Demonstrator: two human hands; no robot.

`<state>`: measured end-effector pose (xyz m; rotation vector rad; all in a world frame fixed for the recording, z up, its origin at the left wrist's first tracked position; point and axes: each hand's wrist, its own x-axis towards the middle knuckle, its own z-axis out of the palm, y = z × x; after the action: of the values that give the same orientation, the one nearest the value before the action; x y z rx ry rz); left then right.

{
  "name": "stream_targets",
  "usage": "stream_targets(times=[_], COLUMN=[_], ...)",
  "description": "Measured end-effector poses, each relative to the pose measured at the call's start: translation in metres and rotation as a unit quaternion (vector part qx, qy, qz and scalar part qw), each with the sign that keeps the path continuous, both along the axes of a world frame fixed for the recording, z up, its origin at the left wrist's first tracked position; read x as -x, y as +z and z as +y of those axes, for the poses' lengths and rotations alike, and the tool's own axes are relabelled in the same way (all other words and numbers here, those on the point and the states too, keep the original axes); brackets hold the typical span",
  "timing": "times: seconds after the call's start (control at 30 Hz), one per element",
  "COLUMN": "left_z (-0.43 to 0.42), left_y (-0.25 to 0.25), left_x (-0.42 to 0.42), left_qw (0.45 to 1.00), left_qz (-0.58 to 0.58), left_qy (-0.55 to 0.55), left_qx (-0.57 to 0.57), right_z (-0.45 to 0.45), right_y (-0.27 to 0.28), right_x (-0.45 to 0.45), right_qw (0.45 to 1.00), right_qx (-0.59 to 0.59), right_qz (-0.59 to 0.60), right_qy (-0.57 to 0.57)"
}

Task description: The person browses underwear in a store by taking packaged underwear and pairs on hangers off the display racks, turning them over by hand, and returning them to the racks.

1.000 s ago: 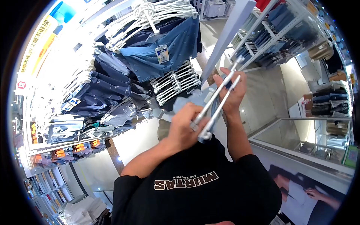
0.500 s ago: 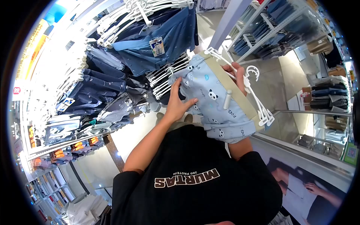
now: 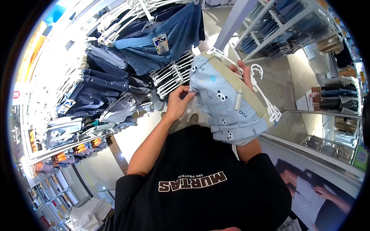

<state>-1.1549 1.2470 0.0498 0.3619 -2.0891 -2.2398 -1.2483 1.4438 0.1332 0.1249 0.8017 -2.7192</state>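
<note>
Light blue panda-print underwear [image 3: 219, 104] with a beige waistband hangs clipped to a white hanger [image 3: 261, 89], tilted, in front of my chest. My right hand [image 3: 246, 77] holds the hanger from behind, its fingers showing between the waistband and the hook. A white security tag [image 3: 238, 100] is fixed near the waistband. My left hand [image 3: 179, 102] pinches the garment's left edge between thumb and fingertips. Beside it, to the upper left, is a stack of white hangers [image 3: 175, 75].
Blue underwear with a price tag [image 3: 154, 54] hangs on a rack at the upper left, above rows of dark garments [image 3: 100, 84]. A grey post [image 3: 235, 25] rises behind the hanger. Shelves of folded clothes [image 3: 339, 96] stand at the right.
The garment and its hangers have swung from edge-on to showing the panda-print front. My left hand has moved from the hanger's end to the cloth's left edge, its fingers now closed in a pinch.
</note>
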Motion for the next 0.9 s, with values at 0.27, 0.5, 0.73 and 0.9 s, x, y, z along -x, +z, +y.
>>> stream_targets(times=[0.27,0.5,0.73,0.9], left_z=[0.002,-0.011,-0.015,-0.047], left_y=[0.042,0.015,0.039,0.025], left_x=[-0.019,-0.023,-0.033,-0.044], left_qw=[0.99,0.995,0.996,0.976], left_qz=[-0.041,-0.037,0.02,0.071], left_qy=[0.067,0.046,0.083,0.141], left_qx=[-0.12,-0.081,-0.036,-0.154], right_z=[0.011,-0.037,-0.107,-0.143], right_y=[-0.015,-0.004,0.071,0.128], right_x=[0.011,0.016,0.058,0.084], right_qw=[0.999,0.824,0.578,0.496], right_qx=[-0.048,-0.426,-0.51,-0.577], right_qz=[-0.002,0.355,0.602,0.603], right_qy=[0.015,-0.116,-0.208,-0.239])
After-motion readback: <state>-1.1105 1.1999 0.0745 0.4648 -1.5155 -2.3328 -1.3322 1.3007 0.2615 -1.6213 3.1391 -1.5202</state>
